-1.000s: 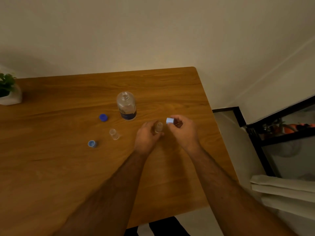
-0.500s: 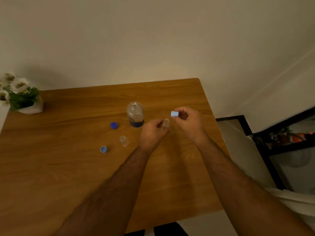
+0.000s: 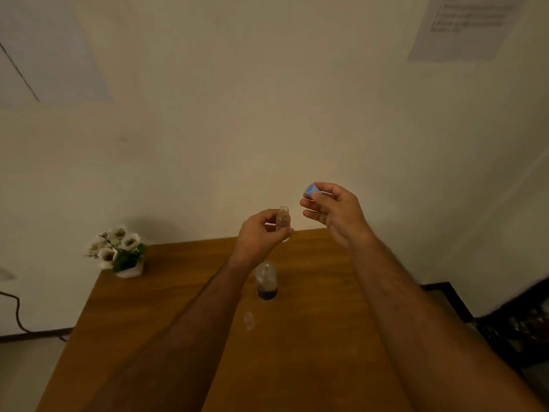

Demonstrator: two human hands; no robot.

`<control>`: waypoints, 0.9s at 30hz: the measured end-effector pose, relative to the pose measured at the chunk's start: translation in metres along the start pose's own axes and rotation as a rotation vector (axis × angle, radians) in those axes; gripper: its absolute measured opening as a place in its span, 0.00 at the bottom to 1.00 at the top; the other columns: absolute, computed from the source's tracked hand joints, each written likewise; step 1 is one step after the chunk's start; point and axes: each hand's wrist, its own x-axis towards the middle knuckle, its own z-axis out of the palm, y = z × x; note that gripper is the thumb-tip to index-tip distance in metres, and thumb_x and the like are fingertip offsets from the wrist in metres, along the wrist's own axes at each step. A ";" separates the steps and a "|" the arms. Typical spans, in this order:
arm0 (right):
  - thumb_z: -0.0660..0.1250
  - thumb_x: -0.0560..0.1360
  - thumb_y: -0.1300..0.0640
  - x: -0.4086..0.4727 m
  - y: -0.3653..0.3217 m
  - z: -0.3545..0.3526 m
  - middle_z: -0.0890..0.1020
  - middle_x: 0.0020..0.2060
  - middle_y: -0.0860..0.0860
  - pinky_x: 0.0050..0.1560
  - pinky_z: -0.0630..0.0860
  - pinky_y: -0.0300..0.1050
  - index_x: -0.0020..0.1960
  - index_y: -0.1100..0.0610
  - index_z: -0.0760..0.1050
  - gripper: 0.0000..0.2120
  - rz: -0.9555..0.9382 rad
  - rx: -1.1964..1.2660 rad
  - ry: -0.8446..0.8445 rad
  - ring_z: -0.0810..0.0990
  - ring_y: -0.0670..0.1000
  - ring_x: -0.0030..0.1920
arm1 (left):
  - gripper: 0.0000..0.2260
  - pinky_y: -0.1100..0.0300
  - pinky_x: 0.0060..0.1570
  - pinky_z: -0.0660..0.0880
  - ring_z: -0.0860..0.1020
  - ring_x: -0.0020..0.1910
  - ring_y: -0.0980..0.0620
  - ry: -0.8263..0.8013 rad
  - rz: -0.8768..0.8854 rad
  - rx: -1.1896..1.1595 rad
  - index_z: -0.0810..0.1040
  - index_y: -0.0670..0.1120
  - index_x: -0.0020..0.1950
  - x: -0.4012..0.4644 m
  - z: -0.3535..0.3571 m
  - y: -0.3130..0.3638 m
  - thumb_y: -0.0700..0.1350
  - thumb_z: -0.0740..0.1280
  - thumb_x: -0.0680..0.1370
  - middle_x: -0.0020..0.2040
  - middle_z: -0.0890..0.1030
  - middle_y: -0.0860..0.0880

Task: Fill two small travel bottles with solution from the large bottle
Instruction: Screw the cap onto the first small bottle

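Our left hand (image 3: 258, 236) pinches a clear, uncapped small bottle (image 3: 282, 217) upright, our right hand (image 3: 334, 210) pinches its light-blue cap (image 3: 310, 190), both raised above the wooden tabletop (image 3: 312, 337) before a cream wall (image 3: 267, 129).

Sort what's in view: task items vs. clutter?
Task items:
- small travel bottle, uncapped, held by left hand
- light blue cap, pinched by right hand
- large bottle on the table
- second small bottle, on the table

Lying about:
- potted white flowers
- black cable
- paper on the wall
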 end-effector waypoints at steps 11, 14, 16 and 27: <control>0.68 0.77 0.60 0.016 -0.092 0.058 0.84 0.49 0.58 0.41 0.81 0.46 0.58 0.60 0.76 0.10 -0.141 0.057 -0.118 0.85 0.57 0.48 | 0.15 0.57 0.39 0.81 0.83 0.43 0.53 0.105 0.193 -0.021 0.79 0.49 0.57 0.027 -0.071 0.105 0.45 0.75 0.72 0.50 0.83 0.51; 0.69 0.77 0.59 0.019 -0.118 0.069 0.85 0.46 0.58 0.40 0.81 0.46 0.55 0.59 0.78 0.08 -0.202 0.030 -0.159 0.85 0.56 0.46 | 0.16 0.55 0.41 0.82 0.84 0.44 0.50 0.123 0.209 -0.069 0.79 0.46 0.57 0.033 -0.085 0.127 0.44 0.76 0.71 0.50 0.83 0.48; 0.69 0.77 0.59 0.021 -0.134 0.076 0.85 0.45 0.57 0.40 0.81 0.46 0.55 0.58 0.79 0.08 -0.236 0.001 -0.172 0.85 0.56 0.46 | 0.16 0.54 0.42 0.82 0.84 0.44 0.49 0.131 0.217 -0.104 0.79 0.44 0.57 0.037 -0.093 0.140 0.43 0.76 0.71 0.50 0.84 0.46; 0.68 0.77 0.60 0.028 -0.217 0.100 0.85 0.44 0.55 0.42 0.82 0.48 0.57 0.58 0.79 0.09 -0.429 -0.152 -0.244 0.85 0.55 0.44 | 0.18 0.54 0.45 0.82 0.84 0.47 0.46 0.196 0.306 -0.127 0.80 0.40 0.59 0.054 -0.114 0.194 0.40 0.76 0.70 0.49 0.84 0.43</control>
